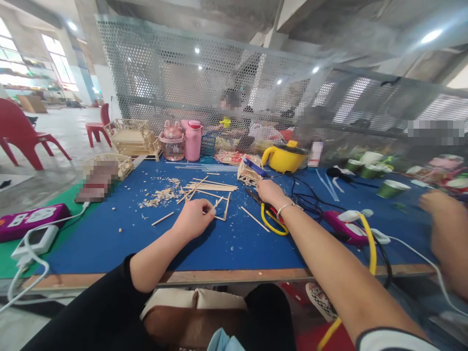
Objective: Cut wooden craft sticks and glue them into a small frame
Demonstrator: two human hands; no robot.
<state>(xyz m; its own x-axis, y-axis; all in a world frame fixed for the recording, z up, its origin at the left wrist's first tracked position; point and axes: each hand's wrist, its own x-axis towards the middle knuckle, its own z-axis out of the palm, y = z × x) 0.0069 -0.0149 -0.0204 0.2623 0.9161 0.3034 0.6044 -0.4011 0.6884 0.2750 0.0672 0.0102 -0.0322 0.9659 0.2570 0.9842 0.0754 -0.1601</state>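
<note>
While both forearms reach over the worktop [109,243] edge, the left hand [193,219] rests on the blue mat, fingers pinched on a thin stick [218,203] of a small stick frame [224,209]. Right hand [269,191], farther out, lies over yellow-handled pliers [271,220]; whether its fingers grip anything cannot be told. Beyond: loose sticks [210,186], shavings [161,196], a yellow pot [285,157], a pink bottle [192,140].

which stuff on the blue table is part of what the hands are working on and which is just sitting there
In use:
left hand on stick frame
right hand by stick model
loose sticks
yellow-handled cutters

Lying about:
yellow pot
pink bottle
purple power strip
green cups
</note>
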